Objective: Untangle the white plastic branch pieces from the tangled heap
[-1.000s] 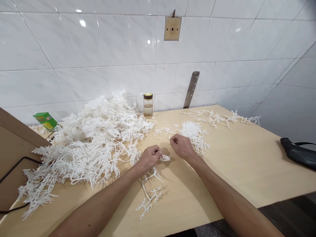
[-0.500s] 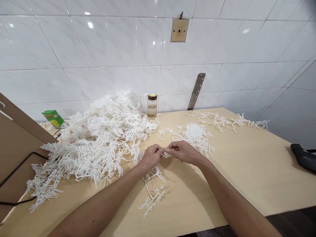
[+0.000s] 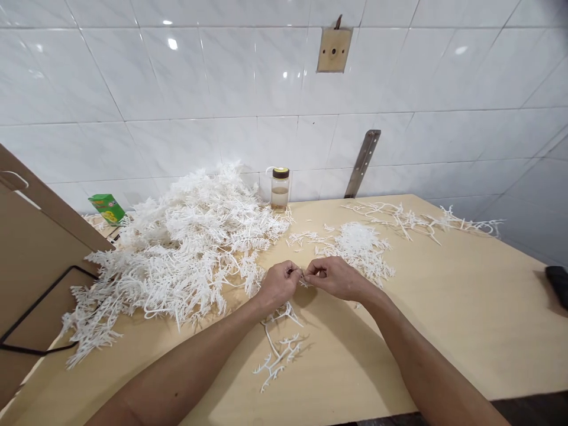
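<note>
A white branched plastic sprig (image 3: 277, 358) hangs out below my left hand (image 3: 281, 284), whose fingers are pinched closed on its upper part. My right hand (image 3: 335, 278) almost touches the left, thumb and fingertips pinched together at the end of a small white twig (image 3: 304, 283) of the sprig. The fingertips hide most of what lies between them. Just beyond my right hand is a heap of small white snipped-looking pieces (image 3: 359, 245). To the left of my hands rises a large tangled pile of white branched sprigs (image 3: 190, 248).
Bare white stems (image 3: 408, 220) lie at the table's back right. A lidded jar of liquid (image 3: 280, 192) stands by the tiled wall, near a metal bracket (image 3: 364, 163). At left are a green box (image 3: 107, 208) and a cardboard box (image 3: 39, 248); a black object (image 3: 558, 284) is at right.
The view has turned slightly left, so the scene sits farther right. My fingertips have shifted a little, the right hand still pinching beside the left; the sprig stays in my left hand.
</note>
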{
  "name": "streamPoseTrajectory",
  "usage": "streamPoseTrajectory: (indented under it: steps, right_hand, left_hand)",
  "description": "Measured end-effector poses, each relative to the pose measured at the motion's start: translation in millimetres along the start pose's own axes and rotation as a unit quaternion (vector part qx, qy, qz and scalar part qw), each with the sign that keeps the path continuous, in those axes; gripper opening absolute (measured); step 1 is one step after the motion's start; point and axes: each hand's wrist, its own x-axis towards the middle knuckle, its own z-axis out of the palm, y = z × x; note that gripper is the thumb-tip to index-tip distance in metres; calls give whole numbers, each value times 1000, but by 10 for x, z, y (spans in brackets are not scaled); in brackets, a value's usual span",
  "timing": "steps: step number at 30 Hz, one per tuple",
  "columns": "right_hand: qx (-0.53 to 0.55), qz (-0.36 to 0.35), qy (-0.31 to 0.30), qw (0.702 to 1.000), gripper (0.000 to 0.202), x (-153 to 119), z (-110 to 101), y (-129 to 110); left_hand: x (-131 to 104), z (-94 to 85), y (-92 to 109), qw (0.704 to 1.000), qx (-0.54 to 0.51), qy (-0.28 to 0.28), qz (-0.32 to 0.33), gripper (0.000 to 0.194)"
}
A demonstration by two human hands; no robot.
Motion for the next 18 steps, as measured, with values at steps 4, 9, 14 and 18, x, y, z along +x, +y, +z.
streamPoseTrajectory:
  steps: [4,9,14,18]
  right_hand:
    - [72,38,-39,996,21,-10,-21,61]
    - [122,50,-55,990,23,-2,-9,148]
    - [128,62,-27,989,22,25,36,172]
    - [135,66,-9,989,20,49,80,156]
  left_hand:
    - [8,-4,-7,1000,-5,-2,-3,21]
    - [10,-17,-3,1000,-20,-6,-10,22]
    - [-15,-41,52,998,-52,-3,-19,22]
    - [-32,-55,81,996,-63,1,-62,28]
